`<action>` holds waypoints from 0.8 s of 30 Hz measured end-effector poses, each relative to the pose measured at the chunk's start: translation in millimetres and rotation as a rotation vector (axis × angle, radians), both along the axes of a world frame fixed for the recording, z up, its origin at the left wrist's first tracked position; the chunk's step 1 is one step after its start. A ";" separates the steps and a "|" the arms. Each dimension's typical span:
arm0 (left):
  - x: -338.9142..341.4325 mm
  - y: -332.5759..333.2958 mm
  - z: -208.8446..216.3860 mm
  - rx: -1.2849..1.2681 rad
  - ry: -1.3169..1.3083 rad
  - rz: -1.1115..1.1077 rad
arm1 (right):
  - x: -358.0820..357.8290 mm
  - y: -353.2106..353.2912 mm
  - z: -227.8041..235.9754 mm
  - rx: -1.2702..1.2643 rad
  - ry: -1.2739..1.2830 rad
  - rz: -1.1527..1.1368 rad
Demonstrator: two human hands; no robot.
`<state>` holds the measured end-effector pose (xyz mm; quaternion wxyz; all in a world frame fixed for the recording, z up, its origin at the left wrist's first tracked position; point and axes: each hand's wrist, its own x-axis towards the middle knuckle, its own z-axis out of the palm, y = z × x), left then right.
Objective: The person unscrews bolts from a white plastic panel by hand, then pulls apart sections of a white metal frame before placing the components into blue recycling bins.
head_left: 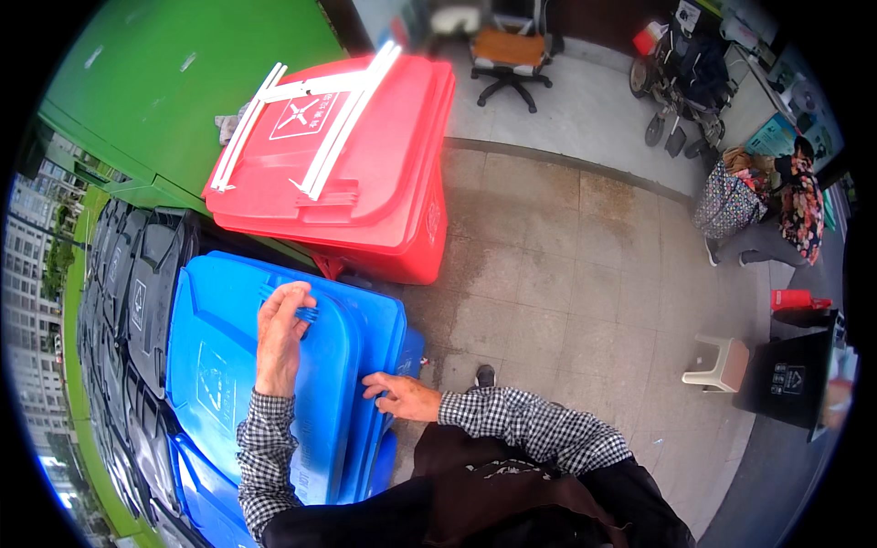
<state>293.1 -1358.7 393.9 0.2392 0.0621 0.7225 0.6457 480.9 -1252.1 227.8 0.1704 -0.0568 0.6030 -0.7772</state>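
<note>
A blue wheeled bin [361, 320] stands right in front of me with its lid [233, 320] down. My left hand [281, 329] is closed over the ribbed grip [308, 315] on that lid, with its fingers curled. Part of the grip is hidden beneath the hand. At the bin's right edge my right hand [402, 396] rests by the rim, fingers apart and holding nothing. Both my forearms are in black-and-white checked sleeves.
Beyond it stands a red bin [425, 219] with a white frame [343, 123] on its lid, next to a green wall [196, 55]. Black bins [146, 292] crowd the left. To the right are a stool [717, 363], a black bin [781, 374], a wheelchair [685, 82] and a bending person [799, 210].
</note>
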 end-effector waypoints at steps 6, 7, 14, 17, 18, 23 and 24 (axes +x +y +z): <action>-1.1 28.3 -16.4 -0.012 0.015 -0.026 | 31.6 32.0 -32.8 -0.119 -0.072 -0.222; -0.1 22.8 -26.7 -0.064 -0.018 -0.036 | 46.4 46.1 -48.2 -0.129 -0.132 -0.274; -3.7 -5.2 -51.1 -0.434 0.292 -0.209 | 214.7 148.1 -166.0 -0.129 -0.527 -1.099; -23.5 -12.1 -54.2 -0.907 1.048 -0.560 | 303.4 165.7 -189.2 -0.147 -0.704 -1.389; -15.6 6.5 -48.9 -0.948 1.106 -0.677 | 330.1 162.3 -194.1 -0.162 -0.746 -1.445; 107.9 132.3 -24.8 -0.735 1.207 -1.044 | 415.1 111.5 -212.8 -0.252 -0.881 -1.699; 131.0 151.3 -41.5 -0.658 1.262 -1.100 | 430.8 98.5 -214.0 -0.290 -0.877 -1.750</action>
